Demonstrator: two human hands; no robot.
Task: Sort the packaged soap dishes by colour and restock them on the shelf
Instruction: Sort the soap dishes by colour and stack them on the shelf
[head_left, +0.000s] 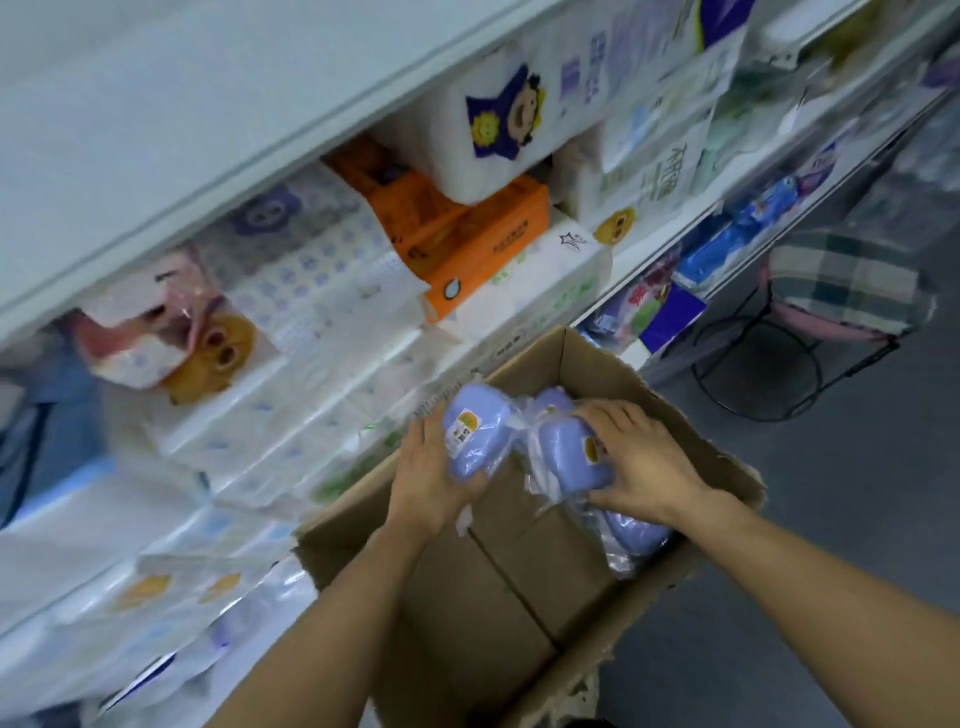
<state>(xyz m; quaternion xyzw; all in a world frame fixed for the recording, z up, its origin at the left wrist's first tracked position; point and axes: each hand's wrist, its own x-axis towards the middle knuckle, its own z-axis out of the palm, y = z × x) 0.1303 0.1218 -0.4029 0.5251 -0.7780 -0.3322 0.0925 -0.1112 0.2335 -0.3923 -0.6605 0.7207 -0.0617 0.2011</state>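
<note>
Hands lift blue dishes from the carton (691, 415): left hand (431, 478) grips one soap dish (475, 441), right hand (644, 462) clasps another dish (569, 457), likely gathering one colour.

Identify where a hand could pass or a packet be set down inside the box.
Free: the bare box floor between the near flap and both hands. Crowded: the right wall, where blue soap dishes pile, and the far end under the left hand and right hand.

Soap dishes (470, 439) smooth lilac plastic, each in clear glossy film wrap with paper sticker. Cardboard box (524, 561) matt brown, rough torn edges. Tissue packs (270, 426) in shiny plastic wrap, orange carton (478, 234) matt card. Shelf (156, 171) smooth painted metal. Stool (852, 280) thin black wire frame, checked cloth seat. Floor (831, 597) matt grey.
</note>
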